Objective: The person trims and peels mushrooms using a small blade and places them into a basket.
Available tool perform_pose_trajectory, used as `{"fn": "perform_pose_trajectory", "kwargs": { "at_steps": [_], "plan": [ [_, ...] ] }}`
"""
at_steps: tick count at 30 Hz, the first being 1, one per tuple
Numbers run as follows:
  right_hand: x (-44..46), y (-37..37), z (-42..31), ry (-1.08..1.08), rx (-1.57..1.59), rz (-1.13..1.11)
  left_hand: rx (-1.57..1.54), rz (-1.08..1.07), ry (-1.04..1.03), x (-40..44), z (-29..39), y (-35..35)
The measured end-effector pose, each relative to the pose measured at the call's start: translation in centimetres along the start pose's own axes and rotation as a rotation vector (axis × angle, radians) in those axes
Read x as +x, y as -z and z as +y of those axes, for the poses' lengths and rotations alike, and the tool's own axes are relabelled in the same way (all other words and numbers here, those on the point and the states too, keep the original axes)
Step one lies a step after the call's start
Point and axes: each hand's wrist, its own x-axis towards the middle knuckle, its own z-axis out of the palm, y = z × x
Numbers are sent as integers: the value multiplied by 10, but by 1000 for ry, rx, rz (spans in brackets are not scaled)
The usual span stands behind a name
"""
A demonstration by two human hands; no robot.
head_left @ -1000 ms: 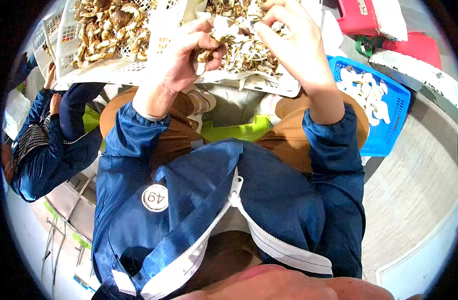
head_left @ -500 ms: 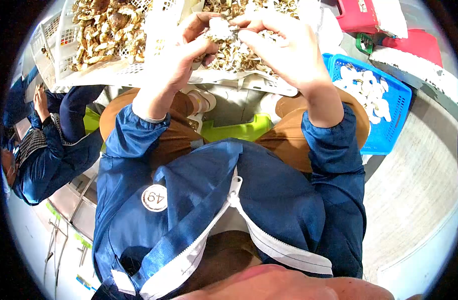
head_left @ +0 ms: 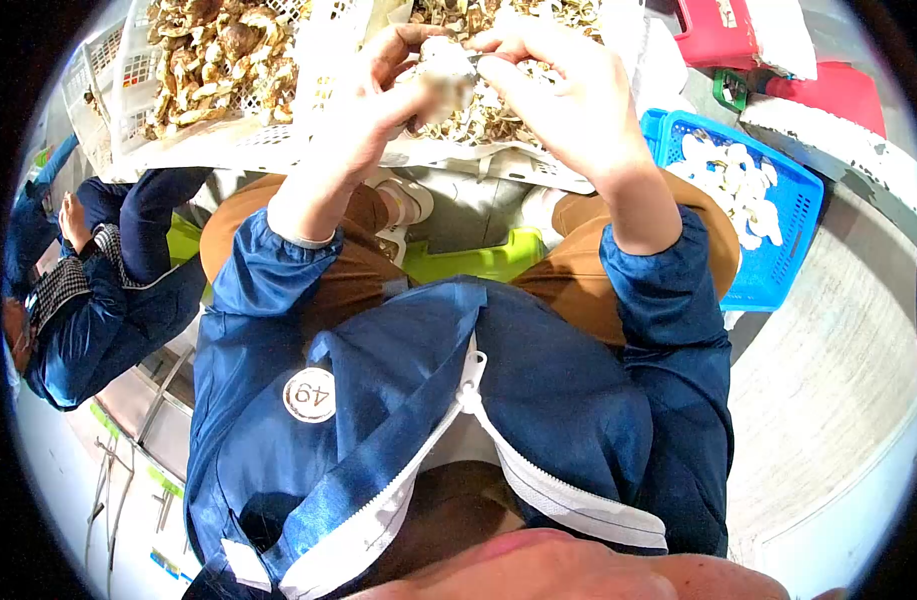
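Note:
My left hand (head_left: 393,90) is closed around a pale mushroom (head_left: 444,62), partly hidden by the fingers and blurred. Facing it, my right hand (head_left: 558,85) pinches a thin, dark-edged thing against the mushroom; its kind is too small to make out. Below both hands lies a heap of brownish mushroom trimmings (head_left: 488,118) in a white tray (head_left: 468,158). To the left, a white basket (head_left: 203,155) holds whole brown mushrooms (head_left: 223,60). A blue basket (head_left: 800,225) with white mushrooms (head_left: 743,185) stands by my right arm.
Another person (head_left: 108,270) in dark blue sits at the left, with one hand showing. Red containers (head_left: 716,35) stand at the upper right beside a worn white ledge (head_left: 828,130). A yellow-green object (head_left: 473,262) lies on the floor between my legs.
My left thumb and the mushroom have shifted slightly right, toward my right fingers. My right hand has moved a little. The other person's hand at the left has shifted slightly.

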Motion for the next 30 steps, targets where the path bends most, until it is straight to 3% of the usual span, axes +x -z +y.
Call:
{"fn": "perform_pose_trajectory", "kwargs": {
  "at_steps": [6, 8, 11, 17, 21, 22, 30],
  "plan": [
    [7, -1, 1, -144, -138, 108, -118, -89, 37, -1, 5, 0],
    [8, 13, -9, -233, -258, 101, -323, -33, 100, 1, 3, 0],
    [8, 7, -6, 65, -247, 128, -644, 50, 207, 6, -8, 8],
    [13, -11, 0, 294, -229, 136, -950, 26, 276, -3, -11, -2],
    [10, -14, 2, 337, -239, 167, -967, -34, 293, -5, -11, -5],
    [10, -15, 2, 323, -230, 171, -949, -106, 295, -4, -13, -1],
    [1, -16, 6, 132, -271, 158, -944, -81, 278, -5, -13, -1]
  ]
}}
